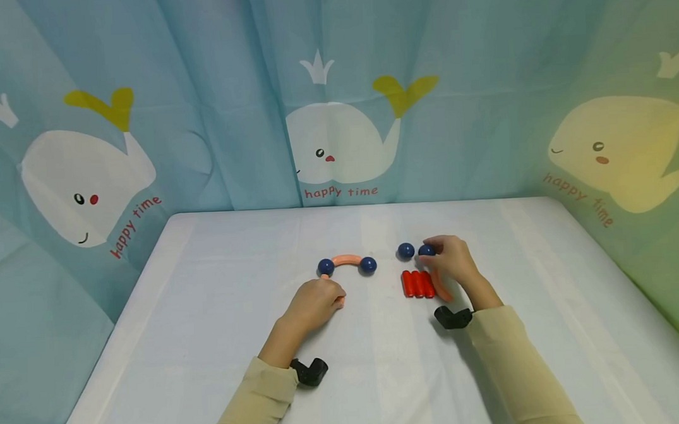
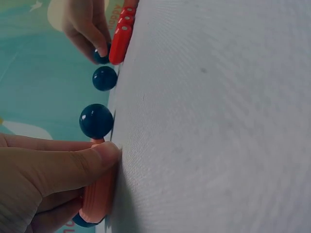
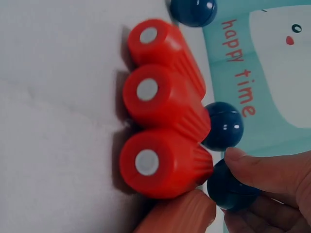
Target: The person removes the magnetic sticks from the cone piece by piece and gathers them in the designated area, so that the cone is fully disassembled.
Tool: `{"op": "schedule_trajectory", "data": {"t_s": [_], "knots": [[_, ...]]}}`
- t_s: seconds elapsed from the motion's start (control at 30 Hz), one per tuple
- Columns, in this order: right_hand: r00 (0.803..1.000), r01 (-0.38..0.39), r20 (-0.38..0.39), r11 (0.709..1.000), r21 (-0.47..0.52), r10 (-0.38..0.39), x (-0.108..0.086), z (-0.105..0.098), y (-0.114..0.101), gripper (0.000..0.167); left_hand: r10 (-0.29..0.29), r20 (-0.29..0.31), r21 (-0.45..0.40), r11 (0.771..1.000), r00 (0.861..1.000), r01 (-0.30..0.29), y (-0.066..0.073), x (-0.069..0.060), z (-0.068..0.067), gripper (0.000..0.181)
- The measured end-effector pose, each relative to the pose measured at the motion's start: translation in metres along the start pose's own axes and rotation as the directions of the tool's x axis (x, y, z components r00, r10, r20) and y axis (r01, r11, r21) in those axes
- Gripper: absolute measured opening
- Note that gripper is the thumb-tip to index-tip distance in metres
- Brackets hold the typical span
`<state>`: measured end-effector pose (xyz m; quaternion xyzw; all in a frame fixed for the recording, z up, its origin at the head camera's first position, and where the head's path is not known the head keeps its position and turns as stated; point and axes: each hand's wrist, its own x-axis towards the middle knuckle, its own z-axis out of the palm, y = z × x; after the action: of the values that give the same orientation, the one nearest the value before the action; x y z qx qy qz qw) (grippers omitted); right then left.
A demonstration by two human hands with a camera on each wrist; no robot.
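Observation:
My left hand (image 1: pixel 312 305) pinches an orange magnetic rod (image 2: pixel 99 191) between thumb and fingers, low over the table. Its far end meets a blue ball (image 1: pixel 326 267). From that ball a curved orange rod (image 1: pixel 347 260) runs to a second blue ball (image 1: pixel 368 266). Farther right, my right hand (image 1: pixel 455 257) pinches a blue ball (image 3: pixel 233 187) with thumb and fingers. Another blue ball (image 1: pixel 406 251) sits just left of it. Three red rods (image 3: pixel 160 92) with pale round end discs lie side by side below these balls, and a curved orange rod (image 1: pixel 442 288) lies against their right side.
A white cloth covers the table (image 1: pixel 218 293). Behind and at both sides hangs a blue curtain (image 1: pixel 233 115) with printed whales. Each wrist carries a black camera mount (image 1: pixel 311 372).

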<state>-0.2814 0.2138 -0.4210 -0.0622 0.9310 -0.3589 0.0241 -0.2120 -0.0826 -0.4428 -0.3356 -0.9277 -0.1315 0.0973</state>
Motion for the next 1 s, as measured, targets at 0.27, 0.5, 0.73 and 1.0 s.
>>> {"op": "schedule_trajectory", "data": {"t_s": [0.27, 0.5, 0.73, 1.0], "knots": [[0.999, -0.036, 0.026, 0.998, -0.043, 0.038, 0.010, 0.002, 0.001, 0.043, -0.002, -0.015, -0.004, 1.000, 1.000, 0.002, -0.001, -0.001, 0.000, 0.016], [0.998, -0.034, 0.047, 0.996, -0.079, 0.038, 0.015, 0.003, -0.002, 0.042, 0.006, -0.026, -0.007, 1.000, 1.000, -0.006, -0.002, -0.002, 0.001, 0.012], [0.997, -0.034, 0.063, 0.996, -0.083, 0.039, 0.018, 0.003, -0.002, 0.046, -0.001, -0.030, -0.011, 1.000, 1.000, 0.000, -0.001, -0.002, 0.000, 0.006], [0.994, -0.049, 0.096, 0.995, -0.086, 0.057, 0.015, 0.000, -0.005, 0.057, 0.008, -0.033, -0.042, 0.999, 0.999, -0.009, -0.004, -0.003, 0.001, 0.009]]}}
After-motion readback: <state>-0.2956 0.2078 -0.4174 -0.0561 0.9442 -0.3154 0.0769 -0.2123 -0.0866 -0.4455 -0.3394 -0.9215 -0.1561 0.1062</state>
